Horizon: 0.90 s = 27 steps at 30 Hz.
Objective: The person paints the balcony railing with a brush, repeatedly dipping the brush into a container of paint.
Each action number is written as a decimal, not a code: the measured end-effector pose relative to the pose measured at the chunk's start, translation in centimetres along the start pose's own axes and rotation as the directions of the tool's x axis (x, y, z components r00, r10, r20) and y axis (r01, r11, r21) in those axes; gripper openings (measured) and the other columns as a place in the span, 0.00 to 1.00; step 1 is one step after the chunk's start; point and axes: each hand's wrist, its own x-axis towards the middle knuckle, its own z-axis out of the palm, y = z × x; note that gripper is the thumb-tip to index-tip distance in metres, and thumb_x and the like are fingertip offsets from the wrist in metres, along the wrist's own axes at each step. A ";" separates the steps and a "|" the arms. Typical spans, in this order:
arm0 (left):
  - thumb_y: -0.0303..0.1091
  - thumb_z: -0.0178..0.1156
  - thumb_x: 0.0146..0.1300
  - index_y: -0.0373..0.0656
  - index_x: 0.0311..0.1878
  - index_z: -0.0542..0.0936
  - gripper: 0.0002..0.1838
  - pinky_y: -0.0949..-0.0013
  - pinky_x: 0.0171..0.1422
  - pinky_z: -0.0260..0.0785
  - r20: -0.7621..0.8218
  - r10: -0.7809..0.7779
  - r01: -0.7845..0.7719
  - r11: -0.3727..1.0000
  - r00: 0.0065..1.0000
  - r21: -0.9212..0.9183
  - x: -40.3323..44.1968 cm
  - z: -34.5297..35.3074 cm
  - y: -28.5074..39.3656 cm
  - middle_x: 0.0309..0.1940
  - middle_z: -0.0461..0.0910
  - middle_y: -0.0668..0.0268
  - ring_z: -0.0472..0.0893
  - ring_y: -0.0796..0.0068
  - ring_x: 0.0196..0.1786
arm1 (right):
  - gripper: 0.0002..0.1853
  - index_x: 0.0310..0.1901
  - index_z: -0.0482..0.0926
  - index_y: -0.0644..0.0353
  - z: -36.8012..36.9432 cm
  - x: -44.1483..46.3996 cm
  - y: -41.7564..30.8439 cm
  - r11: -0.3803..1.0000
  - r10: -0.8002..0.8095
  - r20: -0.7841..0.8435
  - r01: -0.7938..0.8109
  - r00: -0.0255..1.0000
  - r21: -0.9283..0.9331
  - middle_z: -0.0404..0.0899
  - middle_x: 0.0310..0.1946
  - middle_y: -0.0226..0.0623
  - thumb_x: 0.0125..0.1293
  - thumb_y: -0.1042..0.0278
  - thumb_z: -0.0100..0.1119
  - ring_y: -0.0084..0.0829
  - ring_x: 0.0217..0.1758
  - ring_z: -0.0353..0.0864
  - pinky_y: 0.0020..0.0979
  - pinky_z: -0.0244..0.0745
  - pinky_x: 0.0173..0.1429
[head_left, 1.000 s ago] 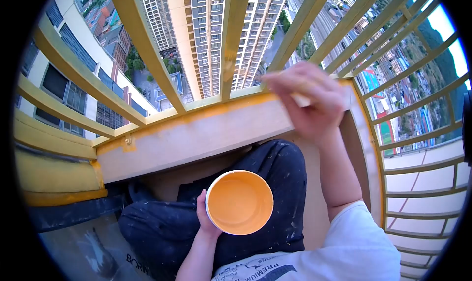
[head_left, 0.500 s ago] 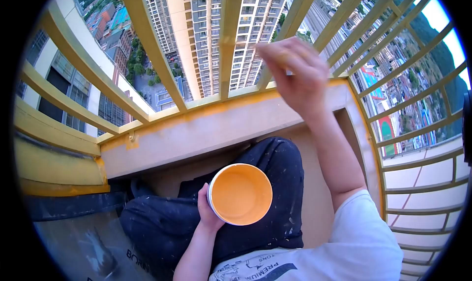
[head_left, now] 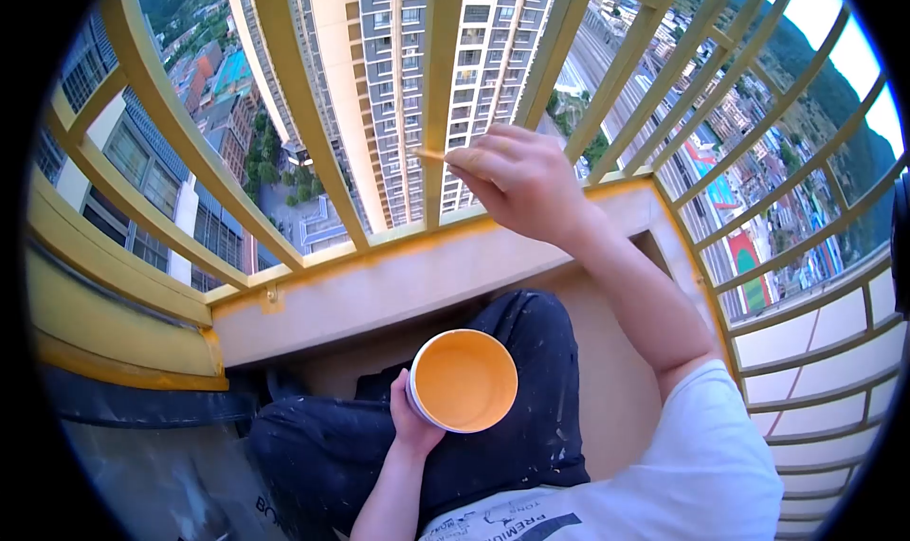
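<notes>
My left hand (head_left: 414,422) is closed around the side of a white paint bucket (head_left: 414,401), which rests at my lap with its mouth facing up. Inside is orange-yellow paint (head_left: 464,382). My right hand (head_left: 521,176) is raised in front of the railing, fingers pinched on a small paintbrush (head_left: 429,153). Only its thin orange-yellow end sticks out to the left; the rest is hidden by the fingers. That end overlaps a yellow upright bar (head_left: 439,96) in the view; whether it touches, I cannot tell.
Yellow railing bars curve around on the left and right (head_left: 796,361). Below them runs a pale ledge (head_left: 379,299) with orange-yellow smears. My crossed legs in dark trousers (head_left: 327,437) sit close to it. Tall buildings and streets lie far below, beyond the bars.
My right hand has moved left and down towards the middle upright bar, and the brush end now shows more clearly. The bucket stays in my left hand; the view has shifted slightly.
</notes>
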 end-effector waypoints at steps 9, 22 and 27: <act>0.58 0.38 0.80 0.48 0.71 0.74 0.31 0.51 0.72 0.74 -0.026 0.005 -0.004 1.000 1.000 0.027 -0.4 -0.2 -0.1 0.69 0.77 0.60 0.77 0.58 0.71 | 0.24 0.60 0.86 0.59 -1.7 -0.5 -0.2 0.901 -0.232 -0.002 0.214 0.973 -0.376 0.79 0.37 0.32 0.60 0.73 0.70 0.33 0.40 0.82 0.32 0.80 0.39; 0.59 0.40 0.78 0.48 0.70 0.76 0.32 0.50 0.74 0.71 -0.052 0.004 -0.002 0.999 0.999 0.045 -0.6 -0.4 -0.3 0.68 0.78 0.61 0.77 0.57 0.71 | 0.27 0.64 0.83 0.55 -5.8 4.5 2.2 0.877 -0.249 -0.070 0.194 0.966 -0.439 0.80 0.38 0.31 0.61 0.70 0.69 0.31 0.42 0.82 0.31 0.81 0.42; 0.64 0.41 0.76 0.47 0.71 0.76 0.36 0.51 0.76 0.68 -0.072 0.020 -0.013 0.995 0.997 0.097 -0.7 0.0 -0.3 0.68 0.79 0.61 0.76 0.59 0.72 | 0.20 0.57 0.86 0.54 -2.1 0.2 -0.7 0.990 -0.080 0.079 0.089 0.994 -0.108 0.83 0.35 0.32 0.62 0.76 0.65 0.34 0.41 0.83 0.37 0.83 0.45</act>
